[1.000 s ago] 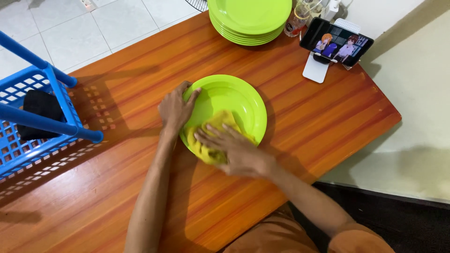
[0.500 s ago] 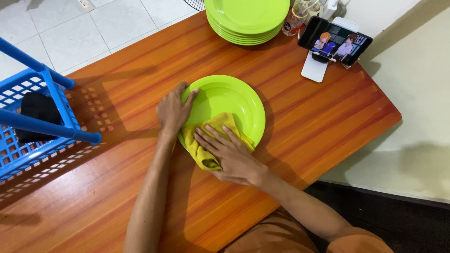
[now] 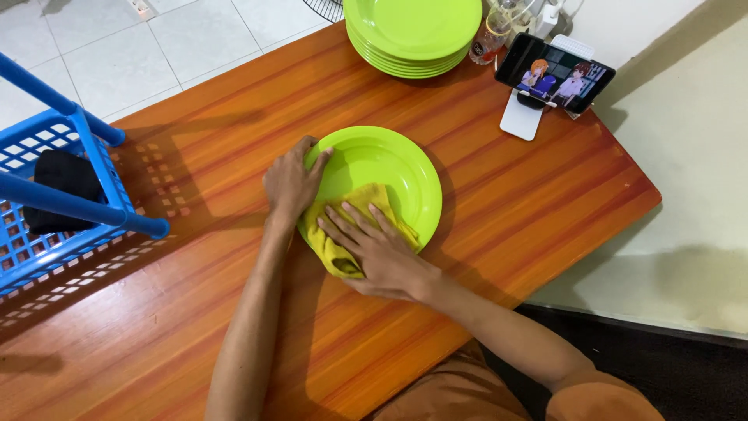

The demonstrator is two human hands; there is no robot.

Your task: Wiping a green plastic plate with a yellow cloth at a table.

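A lime-green plate (image 3: 389, 168) lies on the orange wooden table (image 3: 195, 312). My left hand (image 3: 290, 181) grips the plate's left rim, thumb over the edge. My right hand (image 3: 372, 248) lies flat, fingers spread, pressing a yellow cloth (image 3: 336, 249) onto the near left part of the plate. The cloth hangs a little over the plate's near rim.
A stack of lime-green plates (image 3: 413, 31) stands at the table's far edge. Beside the stack are a glass (image 3: 489, 39) and a phone (image 3: 555, 72) on a white stand, its screen lit. A blue plastic basket (image 3: 54, 210) holding a dark object sits at the left.
My right hand and the yellow cloth have slid a little to the left and farther onto the plate. My left hand has kept its hold on the rim.
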